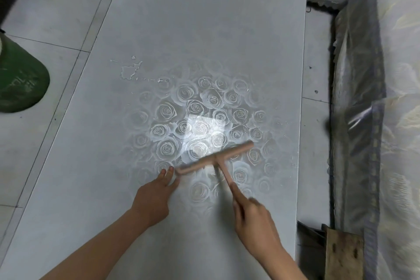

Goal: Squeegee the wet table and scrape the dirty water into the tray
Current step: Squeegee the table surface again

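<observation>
My right hand [254,218] grips the pink squeegee [216,159] by the low end of its handle [225,174]. The fingers wrap round it, though blur hides their exact lie. The tool sits blade-down on the rose-printed table [181,29], near the front, with its crossbar [200,163] slanted. My left hand [154,198] lies flat and open on the tabletop, fingertips just beside the crossbar's left end; I cannot tell if they touch. I judge the squeegee light, stiff plastic and the wet top slick, so 1 hand on the handle with steady downward pressure should do. A puddle [130,71] waits further out. I see no tray.
</observation>
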